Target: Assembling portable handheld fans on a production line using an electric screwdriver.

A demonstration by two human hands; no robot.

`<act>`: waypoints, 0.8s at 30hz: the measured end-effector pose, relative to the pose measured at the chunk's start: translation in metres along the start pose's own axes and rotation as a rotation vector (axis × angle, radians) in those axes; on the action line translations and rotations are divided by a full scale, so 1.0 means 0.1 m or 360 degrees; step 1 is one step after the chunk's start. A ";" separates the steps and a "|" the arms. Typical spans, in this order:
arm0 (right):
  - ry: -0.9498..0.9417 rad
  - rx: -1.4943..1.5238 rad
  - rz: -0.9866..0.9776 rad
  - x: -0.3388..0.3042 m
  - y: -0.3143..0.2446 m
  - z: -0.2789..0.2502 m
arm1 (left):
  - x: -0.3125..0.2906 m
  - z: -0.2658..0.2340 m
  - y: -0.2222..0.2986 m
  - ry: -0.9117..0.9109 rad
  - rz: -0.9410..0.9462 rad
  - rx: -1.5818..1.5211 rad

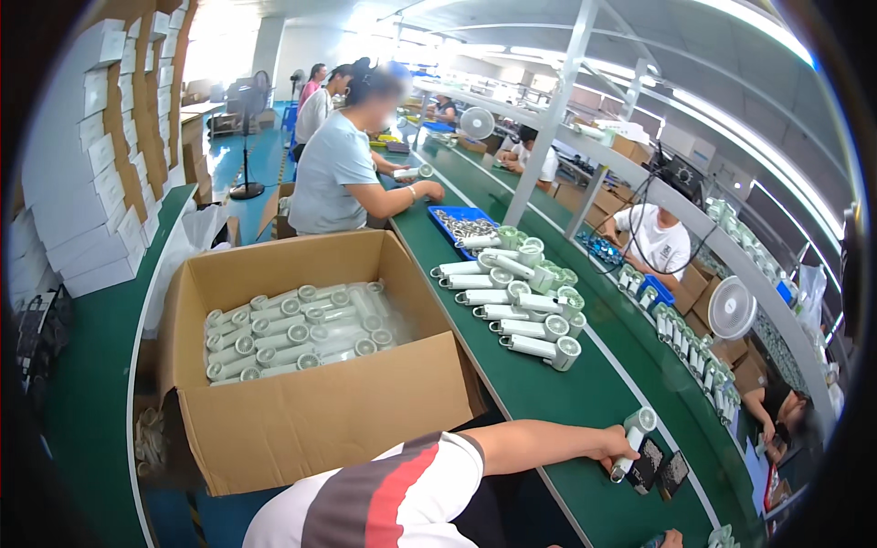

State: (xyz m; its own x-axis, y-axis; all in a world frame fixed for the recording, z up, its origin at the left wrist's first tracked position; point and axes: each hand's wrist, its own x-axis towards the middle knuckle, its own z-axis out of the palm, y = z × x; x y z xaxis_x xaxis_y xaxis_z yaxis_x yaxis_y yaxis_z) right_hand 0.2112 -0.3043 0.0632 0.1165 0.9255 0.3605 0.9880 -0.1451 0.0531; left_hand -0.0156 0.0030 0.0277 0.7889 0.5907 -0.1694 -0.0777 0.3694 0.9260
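My left arm, in a white sleeve with grey and red bands, reaches across the green bench. The left hand (617, 446) is closed round the handle of a pale green and white handheld fan (637, 429), its round head tipped up and away. Right beside it lie a black tray (647, 463) of small metal parts and a second dark tray (675, 469) of similar bits. At the lower edge my right hand (673, 539) shows only in part, its fingers curled by a dark and teal object (654, 542) that is mostly cut off.
Several finished-looking handheld fans (530, 297) lie in rows farther up the bench, near a blue tray (461, 222) of metal parts. Left stands a large open carton (320, 420) of bagged fans. A co-worker (338, 173) handles a fan beyond it. Metal shelf posts (553, 114) rise behind.
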 end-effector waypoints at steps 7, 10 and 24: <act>-0.0025 -0.0131 0.0044 0.17 -0.01 0.09 | -0.35 -0.06 0.15 -0.0100 0.0060 -0.0018; 0.0110 -0.0039 0.0081 0.18 -0.03 0.17 | -0.59 0.01 0.17 -0.0130 0.0044 -0.0083; -0.0015 0.0150 0.0263 0.37 -0.14 0.15 | -1.03 -0.20 0.19 0.0083 0.0004 -0.0224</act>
State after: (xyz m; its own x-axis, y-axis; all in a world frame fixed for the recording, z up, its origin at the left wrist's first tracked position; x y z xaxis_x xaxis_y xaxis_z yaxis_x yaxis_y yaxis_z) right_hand 0.2034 -0.2625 0.0617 0.2786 0.8951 0.3481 0.9604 -0.2625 -0.0936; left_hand -0.1109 -0.0365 0.0557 0.7561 0.6269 -0.1876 -0.1675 0.4626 0.8706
